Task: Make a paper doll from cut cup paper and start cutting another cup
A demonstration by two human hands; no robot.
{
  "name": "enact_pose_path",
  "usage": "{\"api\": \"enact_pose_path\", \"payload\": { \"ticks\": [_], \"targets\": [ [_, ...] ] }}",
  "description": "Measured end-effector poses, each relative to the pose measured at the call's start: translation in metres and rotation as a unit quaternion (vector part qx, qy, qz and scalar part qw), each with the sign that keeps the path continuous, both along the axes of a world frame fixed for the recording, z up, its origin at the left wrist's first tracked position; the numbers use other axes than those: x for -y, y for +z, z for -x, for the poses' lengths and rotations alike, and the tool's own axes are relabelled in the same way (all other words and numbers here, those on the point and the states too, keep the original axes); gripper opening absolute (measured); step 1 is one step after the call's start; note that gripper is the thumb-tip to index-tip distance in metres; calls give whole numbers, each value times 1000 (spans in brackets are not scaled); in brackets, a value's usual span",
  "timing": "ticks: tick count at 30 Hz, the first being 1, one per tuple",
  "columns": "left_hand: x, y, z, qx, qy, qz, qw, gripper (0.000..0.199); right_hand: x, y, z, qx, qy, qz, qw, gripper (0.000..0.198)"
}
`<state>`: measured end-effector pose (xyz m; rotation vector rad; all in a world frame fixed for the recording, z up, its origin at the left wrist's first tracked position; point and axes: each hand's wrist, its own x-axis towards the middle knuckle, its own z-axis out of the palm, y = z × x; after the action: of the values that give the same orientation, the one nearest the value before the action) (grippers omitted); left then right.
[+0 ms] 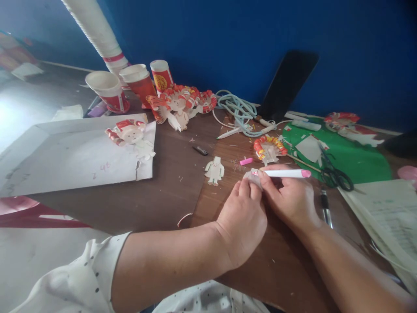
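My right hand (289, 195) is closed around a white marker pen (283, 174) with a pink end, its tip on a small paper piece (251, 174). Fingers of my left hand (246, 213) press together on that same piece and hide most of it. A patch of pink shows on the paper by the pen's tip. Just beyond lies a pink pen cap (246, 161). To the left, a paper doll body (214, 170) in a dress lies flat on the brown table (176, 204). Behind my hands sits a paper head with red and yellow curls (269, 150).
Scissors (335, 174) and a paper scrap lie on a green sheet (361, 161) at right, near a black pen (325, 208). Paper cups (107, 91), more paper dolls (180, 106), a coiled cable (237, 108) and a phone (288, 84) stand or lie along the blue wall.
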<state>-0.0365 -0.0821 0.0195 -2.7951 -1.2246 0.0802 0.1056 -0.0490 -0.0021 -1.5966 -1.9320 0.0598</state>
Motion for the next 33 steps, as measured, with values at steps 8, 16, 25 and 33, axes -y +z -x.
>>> {"api": "enact_pose_path", "payload": {
  "ticks": [8,16,25,33],
  "targets": [
    [1,-1,1,5,0,-7,1000,45,0,1,1,3,-3,-1,1000,26],
    [1,-1,0,0,1,-8,1000,45,1,-1,-1,5,-6,1,1000,27],
    [2,-2,0,8,4,-8,1000,46,1,0,0,7,-1,-8,1000,26],
    [2,-1,0,5,4,-7,1000,45,2,0,-1,13,-3,-14,1000,25]
  ]
}}
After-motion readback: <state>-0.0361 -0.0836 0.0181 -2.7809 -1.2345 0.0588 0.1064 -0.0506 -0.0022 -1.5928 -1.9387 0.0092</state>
